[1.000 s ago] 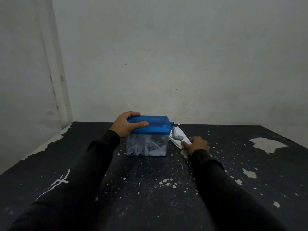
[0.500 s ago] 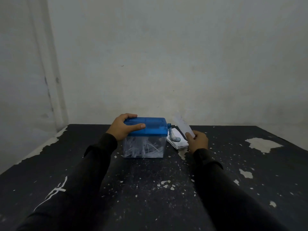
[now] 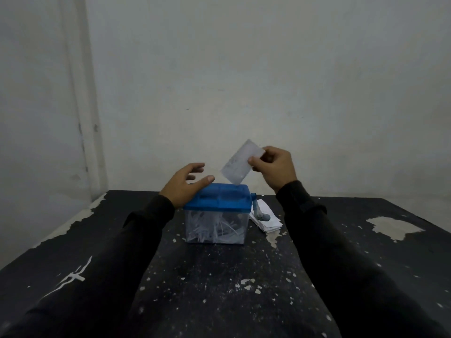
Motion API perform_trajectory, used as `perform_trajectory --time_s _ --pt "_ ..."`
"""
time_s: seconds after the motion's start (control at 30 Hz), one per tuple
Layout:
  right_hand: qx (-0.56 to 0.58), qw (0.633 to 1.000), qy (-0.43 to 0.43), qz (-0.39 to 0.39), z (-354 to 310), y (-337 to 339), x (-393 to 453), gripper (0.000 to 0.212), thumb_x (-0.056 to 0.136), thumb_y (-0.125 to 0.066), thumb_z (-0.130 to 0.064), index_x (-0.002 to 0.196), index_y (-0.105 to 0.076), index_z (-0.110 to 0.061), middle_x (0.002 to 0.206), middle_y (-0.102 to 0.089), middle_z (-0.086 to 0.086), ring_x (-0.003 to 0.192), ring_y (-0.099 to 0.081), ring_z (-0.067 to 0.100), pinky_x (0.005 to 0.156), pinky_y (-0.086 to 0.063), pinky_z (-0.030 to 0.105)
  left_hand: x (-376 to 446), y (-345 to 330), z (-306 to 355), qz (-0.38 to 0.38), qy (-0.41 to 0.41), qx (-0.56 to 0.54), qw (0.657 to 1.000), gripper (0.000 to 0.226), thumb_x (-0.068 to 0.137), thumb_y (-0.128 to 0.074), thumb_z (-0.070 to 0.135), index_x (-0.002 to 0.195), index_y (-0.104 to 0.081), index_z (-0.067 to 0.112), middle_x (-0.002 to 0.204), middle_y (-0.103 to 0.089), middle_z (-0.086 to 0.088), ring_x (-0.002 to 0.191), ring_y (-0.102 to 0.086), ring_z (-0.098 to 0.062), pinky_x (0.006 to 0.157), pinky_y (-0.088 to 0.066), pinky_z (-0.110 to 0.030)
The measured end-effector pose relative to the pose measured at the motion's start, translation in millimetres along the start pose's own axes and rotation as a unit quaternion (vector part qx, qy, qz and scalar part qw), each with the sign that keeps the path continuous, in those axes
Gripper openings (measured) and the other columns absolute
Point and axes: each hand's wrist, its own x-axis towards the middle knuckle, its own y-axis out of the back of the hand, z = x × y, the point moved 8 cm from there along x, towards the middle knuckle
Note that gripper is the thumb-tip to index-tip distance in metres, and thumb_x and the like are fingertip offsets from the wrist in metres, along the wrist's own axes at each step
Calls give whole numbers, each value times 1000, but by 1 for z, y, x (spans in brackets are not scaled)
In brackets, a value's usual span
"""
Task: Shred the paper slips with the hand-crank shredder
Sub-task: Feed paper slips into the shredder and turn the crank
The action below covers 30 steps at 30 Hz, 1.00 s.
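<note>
**Paper slip held above the shredder**

The shredder [image 3: 218, 214] is taken as the landmark: a small box with a blue lid [image 3: 219, 198] and a clear bin [image 3: 216, 226], standing on a dark table [image 3: 219, 289] whose paint is chipped and flecked with pale spots. White paper strips are seen inside the bin.

To the left of the shredder, a bare pale patch is seen along the table's left edge, with a pale wall corner behind it. The left hand [image 3: 184, 185] is raised at the shredder's upper left corner, just above the lid. Its fingers are spread and relaxed, with the thumb stretched out over the lid; nothing is gripped by it. Whether the palm touches the lid cannot be told.

Above the shredder's right half, a white paper slip [image 3: 240, 162] is held tilted, its lower corner just over the back edge of the lid. It is pinched at its upper right corner between the thumb and fingers of the right hand [image 3: 274, 168], which is raised above and to the right of the shredder.

On the shredder's right side, a blue crank handle [image 3: 259, 211] hangs downward. Just beside it, a small stack of white slips [image 3: 267, 219] lies on the table, partly behind the handle. Further right of the shredder, a large pale chipped patch [image 3: 393, 226] is seen in the table's paint.

Both arms are covered by dark sleeves.
</note>
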Motion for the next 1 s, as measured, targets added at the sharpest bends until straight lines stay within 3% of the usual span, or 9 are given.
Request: perform_trajectory --time_s 0.17,0.3,0.37,0.43,0.57,0.7,0.9,1.0 --pt "-78 988 34 -127 -25 -52 13 6 91 -72 -8 90 -69 -3 85 -71 14 79 -68 26 74 -63 40 13 -5 22 -30 -15 14 999 58 92 -74 38 143 -54 21 127 -63 3 109 -64 -19 94 -56 -38" --pt "-57 987 18 -149 -23 -73 19 13 95 -68 -9 106 -68 -3 102 -72 17 97 -69 35 80 -62 43 14 -6 21 5 -12 2 1000 5 96 -70 21 99 -72 18 97 -72 -1 90 -68 -17 82 -57 -33" --pt "-53 989 -1 -139 -14 -75 19 17 93 -72 -15 108 -67 -8 102 -71 16 95 -69 32 74 -62 37 14 -1 17 41 -8 -9 999 7 97 -69 20 90 -71 20 90 -72 0 84 -68 -16 74 -53 -24" --pt "-73 985 -34 -153 2 -78 14 27 88 -78 -20 110 -66 -10 99 -71 12 89 -69 26 70 -58 30 13 5 12 67 -8 -14 998 6 97 -68 20 95 -73 16 92 -73 0 85 -70 -15 72 -53 -19" --pt "-129 973 -69 -177 31 -81 4 25 83 -82 -15 105 -71 -7 97 -74 9 89 -70 22 88 -60 38 16 12 10 67 -25 -8 997 8 97 -68 16 101 -73 11 100 -74 -3 91 -71 -18 78 -57 -23" --pt "-126 976 -60 -165 33 -84 1 15 84 -81 -11 95 -73 -7 95 -75 11 89 -71 24 90 -60 40 19 17 8 78 -35 -7 996 11 98 -68 20 103 -73 12 100 -74 -5 91 -70 -22 83 -59 -32" --pt "-160 970 -43 -177 32 -87 -6 11 81 -83 -9 87 -74 -11 89 -75 10 82 -70 23 84 -60 38 12 11 -5 53 -23 -16 998 18 88 -78 10 105 -73 9 102 -76 -3 93 -73 -16 85 -60 -30" --pt "-209 961 -15 -182 27 -77 -10 13 86 -80 -20 93 -75 -12 92 -73 3 82 -66 13 81 -54 29 12 11 -5 53 -33 6 998 14 87 -79 8 100 -73 9 96 -76 2 85 -72 -5 78 -57 -20"
